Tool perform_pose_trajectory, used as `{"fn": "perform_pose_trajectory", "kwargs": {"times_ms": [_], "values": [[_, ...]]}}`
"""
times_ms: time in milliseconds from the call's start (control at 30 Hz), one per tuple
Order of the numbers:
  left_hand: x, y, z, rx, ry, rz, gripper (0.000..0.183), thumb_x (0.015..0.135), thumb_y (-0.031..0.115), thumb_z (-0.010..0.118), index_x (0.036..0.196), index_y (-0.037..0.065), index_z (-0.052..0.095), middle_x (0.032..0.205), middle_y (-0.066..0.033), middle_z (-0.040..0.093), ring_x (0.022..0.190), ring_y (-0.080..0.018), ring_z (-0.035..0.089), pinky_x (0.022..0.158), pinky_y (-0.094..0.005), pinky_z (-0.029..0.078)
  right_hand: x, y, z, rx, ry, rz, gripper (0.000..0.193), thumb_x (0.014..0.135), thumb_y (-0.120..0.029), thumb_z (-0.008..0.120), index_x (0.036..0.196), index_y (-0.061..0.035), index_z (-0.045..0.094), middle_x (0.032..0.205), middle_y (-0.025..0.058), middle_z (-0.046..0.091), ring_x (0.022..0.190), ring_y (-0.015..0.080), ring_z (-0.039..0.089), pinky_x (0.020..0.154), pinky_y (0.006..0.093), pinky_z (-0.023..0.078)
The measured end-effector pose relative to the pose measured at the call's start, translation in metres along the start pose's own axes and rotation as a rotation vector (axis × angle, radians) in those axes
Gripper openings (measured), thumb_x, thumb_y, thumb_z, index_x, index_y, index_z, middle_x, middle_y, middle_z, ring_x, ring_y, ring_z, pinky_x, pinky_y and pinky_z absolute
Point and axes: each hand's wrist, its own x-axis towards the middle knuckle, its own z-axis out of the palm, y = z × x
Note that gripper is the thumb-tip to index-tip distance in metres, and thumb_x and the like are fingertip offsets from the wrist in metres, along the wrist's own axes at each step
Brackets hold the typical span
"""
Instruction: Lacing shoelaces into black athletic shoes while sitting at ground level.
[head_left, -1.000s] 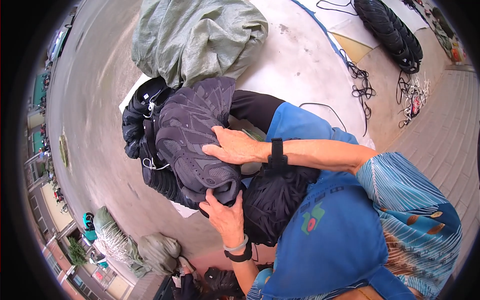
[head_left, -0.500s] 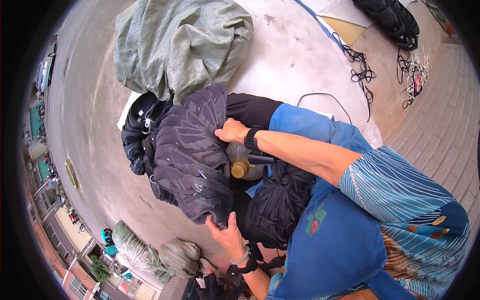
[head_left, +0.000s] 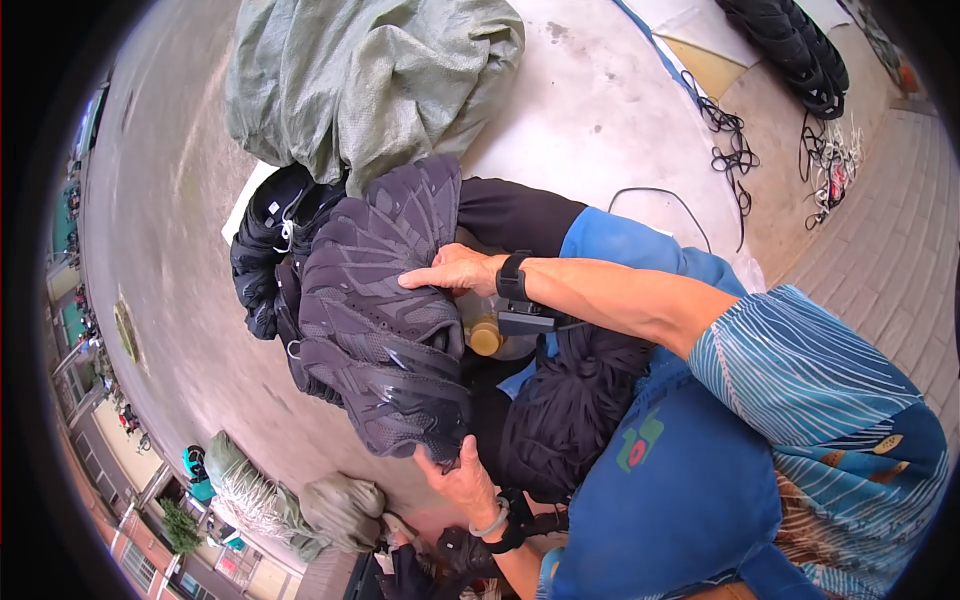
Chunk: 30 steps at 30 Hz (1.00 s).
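Observation:
A thick stack of dark grey shoe uppers [head_left: 375,310], nested one over another, lies across my lap. My right hand [head_left: 455,270] grips the stack's near edge about midway, one finger stretched over the outside and the others partly hidden. At the lower end, my left hand [head_left: 462,480] pinches the last upper between thumb and fingers. On my lap, close to both hands, rests a bundle of black laces [head_left: 575,400]. A clear bottle with a yellow cap [head_left: 486,337] shows between the bundle and the stack.
A grey-green woven sack [head_left: 370,80] stands beyond the stack. More black uppers [head_left: 268,245] lie left of it. Loose black laces [head_left: 728,140] and another black stack [head_left: 790,50] are at the upper right. More sacks [head_left: 340,510] stand lower left.
My right hand has slid left onto the stack, its finger reaching further over the uppers. My left hand stays at the lower end, and the view has shifted slightly.

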Motion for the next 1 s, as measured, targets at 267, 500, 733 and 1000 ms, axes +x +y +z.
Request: {"fn": "perform_pose_trajectory", "kwargs": {"times_ms": [267, 500, 733, 1000], "values": [[-0.001, -0.015, -0.018, -0.1, 0.049, -0.034, 0.05, 0.081, 0.028, 0.077, 0.113, -0.003, 0.054, 0.102, -0.0052, 0.059, 0.091, -0.0157, 0.055, 0.084, -0.028, 0.043, -0.013, -0.021, 0.022, -0.41, -0.009, -0.161, 0.107, 0.061, -0.062, 0.074, 0.128, 0.0162, 0.045, 0.13, 0.0302, 0.049, 0.123, 0.0356, 0.049, 0.102, 0.0374, 0.039], [-0.01, 0.013, -0.004, -0.081, 0.078, 0.032, 0.043, 0.085, 0.03, 0.073, 0.109, -0.002, 0.055, 0.101, -0.0068, 0.059, 0.084, -0.0134, 0.055, 0.076, -0.0265, 0.044, -0.009, -0.014, 0.031, -0.199, -0.117, -0.091, 0.114, 0.056, -0.051, 0.083, 0.131, 0.0209, 0.036, 0.137, 0.0291, 0.043, 0.129, 0.0342, 0.042, 0.106, 0.0356, 0.035], [-0.015, 0.035, -0.015, 0.732, 0.002, 0.138, 0.049, 0.084, 0.024, 0.072, 0.114, -0.008, 0.05, 0.107, -0.0189, 0.054, 0.094, -0.0335, 0.057, 0.084, -0.04, 0.045, -0.013, -0.017, 0.04, -0.054, -0.151, -0.103, 0.113, 0.062, -0.04, 0.083, 0.136, 0.0217, 0.024, 0.144, 0.03, 0.033, 0.135, 0.033, 0.035, 0.11, 0.0337, 0.03], [-0.003, 0.04, 0.001, 0.498, 0.047, 0.252, 0.051, 0.076, 0.018, 0.078, 0.112, -0.009, 0.054, 0.104, -0.0229, 0.055, 0.095, -0.0392, 0.054, 0.085, -0.0449, 0.042, -0.033, -0.027, 0.055, -0.109, -0.09, -0.235, 0.042, 0.07, -0.028, 0.081, 0.09, 0.0045, 0.064, 0.085, 0.0046, 0.062, 0.082, 0.0119, 0.055, 0.07, 0.0272, 0.045]]}}
